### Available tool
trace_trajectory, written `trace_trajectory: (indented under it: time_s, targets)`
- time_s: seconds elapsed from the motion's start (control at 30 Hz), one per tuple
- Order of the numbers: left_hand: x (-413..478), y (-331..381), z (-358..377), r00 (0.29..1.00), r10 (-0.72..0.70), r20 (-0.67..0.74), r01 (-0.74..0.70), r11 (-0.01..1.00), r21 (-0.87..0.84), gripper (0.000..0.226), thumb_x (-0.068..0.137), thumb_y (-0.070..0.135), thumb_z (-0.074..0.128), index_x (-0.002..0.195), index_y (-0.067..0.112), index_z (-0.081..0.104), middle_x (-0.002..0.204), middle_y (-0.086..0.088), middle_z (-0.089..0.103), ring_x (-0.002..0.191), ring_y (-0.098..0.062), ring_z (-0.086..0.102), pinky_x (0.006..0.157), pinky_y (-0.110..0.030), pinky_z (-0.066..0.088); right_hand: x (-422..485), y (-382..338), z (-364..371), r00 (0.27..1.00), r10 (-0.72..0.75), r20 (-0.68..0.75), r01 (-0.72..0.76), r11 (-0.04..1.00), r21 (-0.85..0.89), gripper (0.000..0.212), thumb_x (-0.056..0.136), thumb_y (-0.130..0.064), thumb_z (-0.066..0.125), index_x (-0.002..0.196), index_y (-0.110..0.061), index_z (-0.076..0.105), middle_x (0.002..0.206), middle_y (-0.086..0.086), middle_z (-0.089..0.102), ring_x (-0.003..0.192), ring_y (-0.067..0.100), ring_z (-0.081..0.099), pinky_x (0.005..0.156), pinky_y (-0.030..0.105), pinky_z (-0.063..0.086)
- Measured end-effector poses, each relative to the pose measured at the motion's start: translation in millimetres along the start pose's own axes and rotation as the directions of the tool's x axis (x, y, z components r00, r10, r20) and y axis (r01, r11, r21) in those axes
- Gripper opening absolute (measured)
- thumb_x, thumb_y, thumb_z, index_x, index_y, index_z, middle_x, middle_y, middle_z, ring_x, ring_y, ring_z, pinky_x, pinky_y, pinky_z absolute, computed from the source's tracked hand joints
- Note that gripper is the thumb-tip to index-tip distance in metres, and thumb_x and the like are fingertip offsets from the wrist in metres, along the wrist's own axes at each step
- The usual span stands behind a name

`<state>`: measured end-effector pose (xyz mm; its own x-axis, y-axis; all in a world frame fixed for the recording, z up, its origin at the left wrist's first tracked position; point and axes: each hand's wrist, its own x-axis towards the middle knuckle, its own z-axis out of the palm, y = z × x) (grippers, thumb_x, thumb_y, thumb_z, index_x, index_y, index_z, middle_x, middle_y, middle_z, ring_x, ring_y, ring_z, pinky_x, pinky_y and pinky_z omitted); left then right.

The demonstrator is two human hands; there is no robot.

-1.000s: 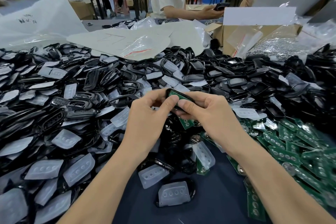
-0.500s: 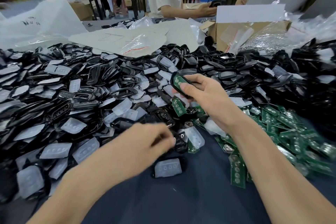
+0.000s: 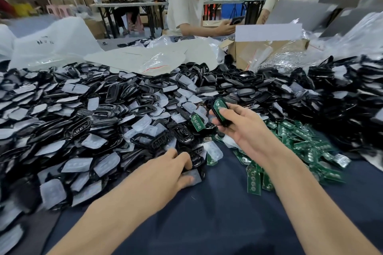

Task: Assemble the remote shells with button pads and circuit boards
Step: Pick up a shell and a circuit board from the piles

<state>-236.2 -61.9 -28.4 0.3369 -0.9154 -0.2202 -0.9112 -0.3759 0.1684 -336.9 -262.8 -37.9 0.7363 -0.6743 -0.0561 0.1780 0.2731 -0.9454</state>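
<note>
My right hand (image 3: 241, 125) grips a black remote shell with a green circuit board (image 3: 219, 107) set in it, thumb across the board, above the middle of the table. My left hand (image 3: 165, 171) is low at the pile's near edge, its fingers closing round a black shell with a clear button pad (image 3: 193, 175) lying on the dark cloth. A large heap of black shells and translucent button pads (image 3: 87, 122) covers the left and centre. Loose green circuit boards (image 3: 300, 141) lie in a pile to the right.
A dark blue cloth (image 3: 217, 213) covers the table in front of me. White plastic bags (image 3: 141, 58) and a cardboard box (image 3: 269, 47) stand behind the heap. Two people sit at the far side, and more black shells (image 3: 342, 93) are stacked at right.
My hands have separated. The right hand kept the shell with the board and moved slightly right; the left hand dropped down to a shell with a pad at the pile's near edge.
</note>
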Motion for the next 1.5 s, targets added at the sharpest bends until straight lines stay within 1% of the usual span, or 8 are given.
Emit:
trace_trajectory:
  time_s: [0.13, 0.3, 0.5, 0.73, 0.83, 0.97, 1.3, 1.5]
  targets:
    - [-3.2, 0.8, 5.4, 0.996, 0.059, -0.067, -0.058, 0.998, 0.016, 0.022, 0.103, 0.05, 0.044, 0.117, 0.035, 0.038, 0.112, 0.012, 0.036, 0.077, -0.014, 0.053, 0.068, -0.027, 0.035, 1.4, 3.0, -0.2, 0.997, -0.012, -0.078, 0.012, 1.0, 0.001, 0.02, 0.095, -0.007, 0.068, 0.081, -0.017, 0.078, 0.068, -0.006, 0.066, 0.059, 0.006, 0.058, 0.051, 0.017, 0.046]
    - [-2.0, -5.8, 19.1, 0.989, 0.124, -0.086, -0.114, 0.986, 0.118, 0.025, 0.106, 0.049, 0.032, 0.116, 0.027, 0.033, 0.101, 0.007, 0.055, 0.088, -0.023, 0.063, 0.076, -0.038, 0.052, 6.0, 7.2, 7.2, 0.991, 0.053, -0.125, -0.043, 0.996, 0.078, 0.036, 0.091, -0.014, 0.074, 0.057, -0.023, 0.077, 0.059, -0.006, 0.052, 0.05, 0.006, 0.051, 0.05, 0.021, 0.049]
    - [0.4, -15.1, 27.2, 0.973, 0.227, -0.046, -0.203, 0.931, 0.305, 0.022, 0.11, 0.041, 0.034, 0.13, 0.032, 0.035, 0.1, 0.009, 0.04, 0.092, -0.027, 0.065, 0.077, -0.046, 0.057, 10.4, 9.3, 11.0, 0.994, 0.058, -0.097, -0.033, 0.97, 0.239, 0.009, 0.096, -0.016, 0.069, 0.091, -0.008, 0.068, 0.081, 0.004, 0.073, 0.074, 0.022, 0.076, 0.059, 0.027, 0.059]
    - [4.6, -26.9, 11.4, 0.936, 0.097, -0.34, -0.153, 0.978, -0.143, 0.033, 0.097, 0.063, 0.031, 0.122, 0.041, 0.037, 0.094, 0.006, 0.07, 0.086, -0.014, 0.066, 0.077, -0.032, 0.05, 13.5, 17.2, 16.2, 1.0, -0.021, -0.012, 0.022, 0.987, 0.162, 0.024, 0.102, -0.012, 0.058, 0.119, 0.004, 0.061, 0.106, 0.016, 0.077, 0.092, 0.025, 0.077, 0.07, 0.024, 0.06]
    - [24.6, -25.3, -3.6, 0.814, -0.129, -0.566, -0.265, 0.785, -0.56, 0.021, 0.09, 0.059, 0.047, 0.108, 0.048, 0.051, 0.085, 0.013, 0.073, 0.07, -0.007, 0.068, 0.065, -0.029, 0.054, 13.9, 20.6, 18.8, 0.988, -0.13, -0.08, 0.134, 0.99, 0.052, 0.012, 0.096, -0.014, 0.068, 0.107, -0.008, 0.069, 0.095, 0.014, 0.078, 0.078, 0.023, 0.076, 0.067, 0.024, 0.059]
    - [65.3, -13.0, -17.2, 0.74, -0.241, -0.628, -0.41, 0.58, -0.704, 0.01, 0.098, 0.038, 0.061, 0.101, 0.047, 0.057, 0.072, 0.018, 0.071, 0.051, -0.002, 0.063, 0.046, -0.014, 0.045, 13.8, 24.3, 24.0, 0.971, -0.209, -0.118, 0.197, 0.975, -0.103, 0.009, 0.096, -0.023, 0.07, 0.101, -0.021, 0.077, 0.08, -0.001, 0.071, 0.066, 0.017, 0.063, 0.063, 0.023, 0.055]
    - [99.3, -16.5, 10.8, 0.729, -0.2, -0.654, -0.314, 0.752, -0.58, 0.021, 0.092, 0.062, 0.047, 0.112, 0.056, 0.045, 0.075, 0.011, 0.067, 0.062, -0.01, 0.064, 0.064, -0.037, 0.055, 10.5, 29.1, 25.4, 0.984, -0.176, 0.005, 0.165, 0.914, -0.372, 0.028, 0.102, -0.026, 0.06, 0.077, -0.034, 0.069, 0.063, -0.009, 0.067, 0.055, 0.013, 0.065, 0.045, 0.02, 0.045]
    - [100.4, -15.9, 12.6, 0.716, -0.163, -0.679, -0.276, 0.827, -0.49, 0.028, 0.095, 0.057, 0.046, 0.121, 0.047, 0.041, 0.069, 0.019, 0.059, 0.062, -0.005, 0.055, 0.059, -0.018, 0.039, 10.4, 29.8, 23.5, 0.983, -0.185, 0.014, 0.174, 0.89, -0.421, 0.032, 0.102, -0.026, 0.06, 0.07, -0.03, 0.061, 0.055, -0.005, 0.065, 0.046, 0.008, 0.059, 0.047, 0.014, 0.044]
